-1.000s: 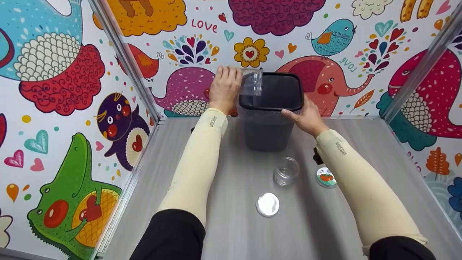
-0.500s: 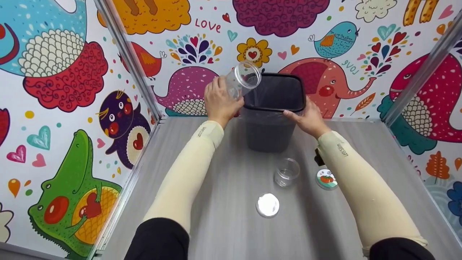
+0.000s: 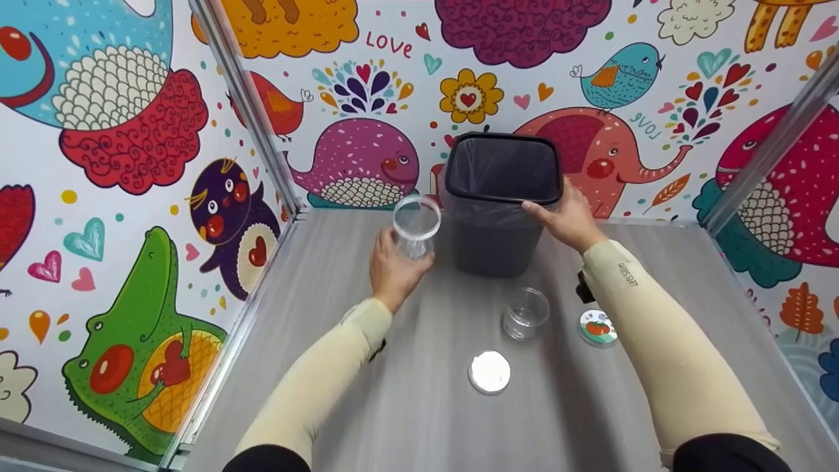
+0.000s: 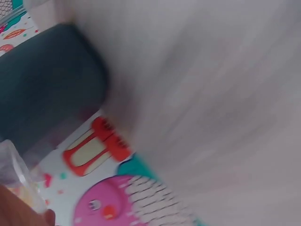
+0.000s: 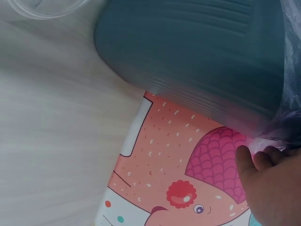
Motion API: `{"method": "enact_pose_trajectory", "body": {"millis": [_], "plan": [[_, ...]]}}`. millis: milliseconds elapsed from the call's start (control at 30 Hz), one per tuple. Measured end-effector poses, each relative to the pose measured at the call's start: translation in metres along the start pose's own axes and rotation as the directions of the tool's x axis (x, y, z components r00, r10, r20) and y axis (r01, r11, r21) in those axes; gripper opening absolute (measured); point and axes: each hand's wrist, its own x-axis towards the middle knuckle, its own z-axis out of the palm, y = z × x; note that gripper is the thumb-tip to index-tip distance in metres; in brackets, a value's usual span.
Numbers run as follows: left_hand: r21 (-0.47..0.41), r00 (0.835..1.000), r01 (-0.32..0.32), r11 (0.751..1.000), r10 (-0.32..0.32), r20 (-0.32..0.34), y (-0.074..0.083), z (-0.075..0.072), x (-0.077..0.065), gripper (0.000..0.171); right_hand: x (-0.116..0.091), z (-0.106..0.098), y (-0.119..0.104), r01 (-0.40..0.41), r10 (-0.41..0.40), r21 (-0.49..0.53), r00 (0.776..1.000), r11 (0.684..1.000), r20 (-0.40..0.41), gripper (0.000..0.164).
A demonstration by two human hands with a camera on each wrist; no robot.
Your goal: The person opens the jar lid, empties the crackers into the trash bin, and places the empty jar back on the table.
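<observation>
My left hand (image 3: 395, 272) grips a clear plastic jar (image 3: 415, 248), its round mouth tilted up toward the head camera, just left of the bin. A dark grey trash bin (image 3: 493, 239) with a black rim and a see-through liner stands near the back wall. My right hand (image 3: 573, 217) holds the bin at its right rim, thumb over the front edge and fingers along the side. In the right wrist view those fingers (image 5: 245, 162) lie by the liner under the rim. The left wrist view catches only an edge of the jar (image 4: 22, 174).
A second clear jar (image 3: 526, 316) stands in front of the bin. Nearer lies a shiny silver round lid (image 3: 489, 372). By the right forearm is a round lid with a tomato picture (image 3: 597, 328). Printed cartoon panels (image 3: 354, 157) enclose the grey tabletop (image 3: 419, 406) at back and sides.
My left hand has brought the jar from sideways over the bin's left rim down and left toward the table, turning its mouth upward. The right hand has kept its place on the bin.
</observation>
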Motion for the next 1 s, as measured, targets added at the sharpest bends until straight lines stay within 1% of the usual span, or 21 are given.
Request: {"method": "enact_pose_trajectory", "body": {"millis": [100, 200, 300, 400, 500, 700, 833, 1000], "plan": [[0.003, 0.997, 0.069, 0.998, -0.069, 0.021, -0.025, 0.007, -0.020, 0.079, -0.001, 0.001, 0.002, 0.003, -0.003, 0.002, 1.000, 1.000, -0.004, 0.104], [0.011, 0.994, 0.110, 0.994, -0.110, 0.029, -0.047, 0.014, -0.039, 0.078, -0.001, 0.002, 0.002, 0.008, -0.008, 0.010, 1.000, 1.000, -0.006, 0.103], [0.004, 0.987, 0.150, 0.989, -0.150, 0.064, -0.061, 0.021, -0.056, 0.077, -0.001, 0.002, 0.002, 0.021, -0.021, 0.014, 1.000, 1.000, -0.016, 0.100], [0.004, 0.977, 0.184, 0.983, -0.184, 0.107, -0.071, 0.026, -0.071, 0.076, 0.000, 0.001, 0.001, 0.029, -0.029, 0.018, 0.999, 0.999, -0.020, 0.099], [0.017, 0.976, 0.174, 0.985, -0.175, 0.129, -0.079, 0.031, -0.083, 0.073, 0.001, 0.001, 0.001, 0.022, -0.022, 0.018, 1.000, 1.000, -0.013, 0.101], [0.049, 0.985, 0.095, 0.994, -0.101, 0.137, -0.090, 0.040, -0.098, 0.073, 0.002, 0.002, 0.001, 0.012, -0.012, 0.002, 1.000, 1.000, -0.010, 0.104], [0.090, 0.986, 0.076, 0.993, -0.088, 0.139, -0.091, 0.044, -0.103, 0.075, 0.001, 0.001, 0.000, 0.001, -0.001, -0.010, 1.000, 1.000, 0.002, 0.106], [0.140, 0.986, 0.061, 0.988, -0.082, 0.145, -0.088, 0.045, -0.104, 0.077, 0.001, 0.000, 0.000, -0.001, 0.001, -0.015, 1.000, 1.000, 0.008, 0.106]]}}
